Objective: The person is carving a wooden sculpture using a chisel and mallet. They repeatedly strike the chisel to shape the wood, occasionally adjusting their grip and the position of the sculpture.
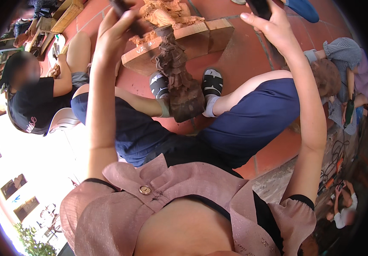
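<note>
My left hand point(116, 26) is raised at the upper left, its fingers closed round a dark, elongated object point(121, 6) smeared by motion; its kind cannot be made out. At the upper right my right hand point(273, 27) grips a black object point(260, 7), cut off by the top edge, with the thumb stretched along beside it. Below and between both hands, a dark brown carved figure point(179, 77) stands on the floor between my feet. Neither hand touches it. Just behind it rests a thick wooden block point(188, 38), with a lighter orange-brown carving point(162, 13) on top.
Red floor tiles point(137, 79) surround my sandalled feet point(213, 82). Close on the left sits a person in a black shirt point(39, 96). Other people point(344, 59) are at the right, with cables point(335, 164) lying below them. Wooden beams point(67, 16) stand at the far left.
</note>
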A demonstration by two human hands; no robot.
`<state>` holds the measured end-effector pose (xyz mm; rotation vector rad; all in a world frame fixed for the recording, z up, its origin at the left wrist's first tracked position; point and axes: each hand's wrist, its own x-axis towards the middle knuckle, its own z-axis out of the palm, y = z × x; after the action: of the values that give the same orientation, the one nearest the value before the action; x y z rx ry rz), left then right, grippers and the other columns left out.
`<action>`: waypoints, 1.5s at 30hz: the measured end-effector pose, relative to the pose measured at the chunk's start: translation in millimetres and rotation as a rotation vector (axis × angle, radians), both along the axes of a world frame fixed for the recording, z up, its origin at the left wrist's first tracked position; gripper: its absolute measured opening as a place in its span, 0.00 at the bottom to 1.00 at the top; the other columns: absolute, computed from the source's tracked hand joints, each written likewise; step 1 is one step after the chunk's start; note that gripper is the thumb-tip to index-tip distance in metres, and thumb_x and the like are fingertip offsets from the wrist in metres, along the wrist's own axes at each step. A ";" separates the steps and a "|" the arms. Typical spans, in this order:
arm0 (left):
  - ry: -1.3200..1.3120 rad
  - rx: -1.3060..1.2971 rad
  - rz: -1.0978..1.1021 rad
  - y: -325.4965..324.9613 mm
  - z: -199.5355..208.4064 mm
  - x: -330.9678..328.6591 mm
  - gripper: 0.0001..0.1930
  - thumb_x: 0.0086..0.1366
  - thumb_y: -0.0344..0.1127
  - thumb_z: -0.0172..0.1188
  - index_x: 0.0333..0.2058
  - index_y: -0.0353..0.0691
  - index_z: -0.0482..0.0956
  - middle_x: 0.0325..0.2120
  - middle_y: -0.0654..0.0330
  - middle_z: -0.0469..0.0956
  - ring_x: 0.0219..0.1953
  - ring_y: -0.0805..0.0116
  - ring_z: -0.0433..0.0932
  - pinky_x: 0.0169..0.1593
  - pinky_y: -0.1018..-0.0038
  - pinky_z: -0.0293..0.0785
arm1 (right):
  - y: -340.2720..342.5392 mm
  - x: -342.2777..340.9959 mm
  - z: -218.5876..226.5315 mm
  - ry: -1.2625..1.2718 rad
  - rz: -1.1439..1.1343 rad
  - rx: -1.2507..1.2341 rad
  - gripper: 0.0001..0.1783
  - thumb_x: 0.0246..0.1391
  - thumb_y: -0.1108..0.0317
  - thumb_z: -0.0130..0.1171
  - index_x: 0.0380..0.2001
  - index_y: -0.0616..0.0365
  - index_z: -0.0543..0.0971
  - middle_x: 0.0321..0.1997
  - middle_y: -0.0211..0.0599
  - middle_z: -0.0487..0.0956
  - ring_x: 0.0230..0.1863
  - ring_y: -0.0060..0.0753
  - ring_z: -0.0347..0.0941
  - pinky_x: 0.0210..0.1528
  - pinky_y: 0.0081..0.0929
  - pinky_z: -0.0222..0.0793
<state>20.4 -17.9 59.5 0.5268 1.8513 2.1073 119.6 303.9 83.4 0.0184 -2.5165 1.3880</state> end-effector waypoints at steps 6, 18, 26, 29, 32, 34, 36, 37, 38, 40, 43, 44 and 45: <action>-0.332 0.075 0.366 -40.4 -84.9 56.1 0.14 0.62 0.32 0.61 0.44 0.37 0.70 0.23 0.65 0.68 0.18 0.77 0.64 0.18 0.80 0.59 | -48.4 28.5 4.4 -0.167 0.022 -0.926 0.15 0.47 0.73 0.61 0.39 0.61 0.72 0.28 0.28 0.72 0.24 0.21 0.70 0.27 0.20 0.67; -0.097 -0.213 0.426 2.3 -133.3 69.8 0.15 0.50 0.30 0.73 0.32 0.34 0.75 0.18 0.66 0.73 0.15 0.80 0.69 0.19 0.81 0.64 | -89.6 51.3 -132.9 -0.329 -0.245 -1.219 0.12 0.45 0.72 0.63 0.32 0.61 0.71 0.21 0.36 0.73 0.20 0.28 0.72 0.24 0.27 0.72; -0.099 -0.110 0.470 7.2 -131.6 69.0 0.11 0.51 0.27 0.72 0.30 0.36 0.76 0.15 0.67 0.71 0.11 0.82 0.63 0.15 0.83 0.56 | -143.4 70.1 -210.9 -0.251 -0.524 -1.378 0.17 0.40 0.80 0.63 0.30 0.57 0.65 0.24 0.38 0.73 0.18 0.30 0.71 0.17 0.30 0.71; -0.079 -0.099 0.475 4.3 -135.6 63.9 0.11 0.51 0.26 0.71 0.30 0.36 0.77 0.16 0.67 0.71 0.12 0.81 0.64 0.15 0.83 0.57 | -144.1 72.4 -231.2 -0.325 -0.531 -1.324 0.17 0.39 0.80 0.64 0.29 0.57 0.66 0.23 0.36 0.74 0.18 0.28 0.71 0.17 0.29 0.69; -0.077 -0.114 0.489 -1.0 -140.9 61.9 0.11 0.51 0.26 0.71 0.29 0.36 0.77 0.16 0.67 0.71 0.12 0.81 0.65 0.15 0.83 0.59 | -132.0 73.2 -248.7 -0.383 -0.591 -1.210 0.15 0.38 0.79 0.66 0.28 0.57 0.69 0.23 0.34 0.74 0.18 0.27 0.71 0.17 0.28 0.68; -0.100 -0.141 0.483 -4.0 -137.8 60.6 0.12 0.51 0.26 0.71 0.31 0.37 0.76 0.18 0.66 0.73 0.13 0.80 0.66 0.16 0.83 0.60 | -116.1 72.4 -262.4 -0.354 -0.587 -1.109 0.14 0.37 0.79 0.66 0.28 0.59 0.73 0.24 0.35 0.75 0.21 0.27 0.73 0.22 0.29 0.70; -0.100 -0.114 0.509 -7.7 -136.2 62.7 0.13 0.51 0.25 0.70 0.33 0.37 0.75 0.19 0.65 0.73 0.13 0.80 0.66 0.16 0.83 0.60 | -101.7 73.3 -272.4 -0.422 -0.632 -1.090 0.14 0.35 0.79 0.66 0.30 0.62 0.75 0.27 0.36 0.77 0.25 0.30 0.75 0.29 0.30 0.72; -0.101 -0.100 0.524 -10.3 -135.2 63.2 0.13 0.52 0.25 0.70 0.33 0.37 0.75 0.20 0.65 0.74 0.13 0.80 0.66 0.16 0.83 0.60 | -98.8 74.5 -278.4 -0.443 -0.647 -1.075 0.15 0.35 0.79 0.66 0.31 0.62 0.75 0.28 0.36 0.77 0.26 0.31 0.75 0.30 0.31 0.73; -0.120 -0.085 0.530 -14.3 -134.0 63.7 0.13 0.52 0.25 0.70 0.34 0.37 0.74 0.22 0.64 0.74 0.13 0.80 0.66 0.16 0.83 0.60 | -98.0 76.3 -281.7 -0.466 -0.657 -1.056 0.16 0.34 0.79 0.66 0.32 0.63 0.75 0.29 0.36 0.77 0.27 0.32 0.75 0.30 0.31 0.73; -0.136 -0.075 0.536 -15.6 -139.3 55.4 0.13 0.53 0.25 0.70 0.34 0.36 0.74 0.21 0.64 0.74 0.13 0.80 0.66 0.15 0.83 0.59 | -80.6 78.7 -319.7 -0.515 -0.645 -0.981 0.26 0.32 0.78 0.67 0.41 0.65 0.73 0.38 0.43 0.78 0.36 0.41 0.78 0.39 0.36 0.75; -0.166 -0.055 0.552 -19.6 -143.3 51.2 0.12 0.53 0.25 0.70 0.33 0.36 0.75 0.20 0.65 0.74 0.13 0.80 0.66 0.15 0.83 0.59 | -85.9 76.5 -338.7 -0.471 -0.805 -0.487 0.26 0.36 0.76 0.65 0.42 0.65 0.70 0.31 0.39 0.77 0.35 0.37 0.78 0.38 0.34 0.76; -0.173 -0.050 0.566 -21.6 -144.3 51.3 0.11 0.52 0.25 0.70 0.32 0.35 0.76 0.19 0.65 0.74 0.13 0.81 0.66 0.15 0.83 0.59 | -88.2 74.4 -334.2 -0.524 -0.800 -0.466 0.31 0.34 0.74 0.67 0.46 0.62 0.68 0.36 0.42 0.79 0.40 0.43 0.78 0.44 0.37 0.75; -0.182 -0.043 0.579 -22.9 -145.2 51.3 0.11 0.52 0.25 0.71 0.30 0.35 0.76 0.18 0.65 0.73 0.13 0.81 0.66 0.15 0.84 0.60 | -90.8 72.3 -320.4 -0.595 -0.756 -0.385 0.37 0.34 0.72 0.68 0.51 0.63 0.65 0.41 0.46 0.77 0.44 0.46 0.76 0.48 0.37 0.73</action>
<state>71.6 -40.8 -85.8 -0.2439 2.1102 2.3422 191.9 213.1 -237.0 -1.4335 -2.1591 1.6176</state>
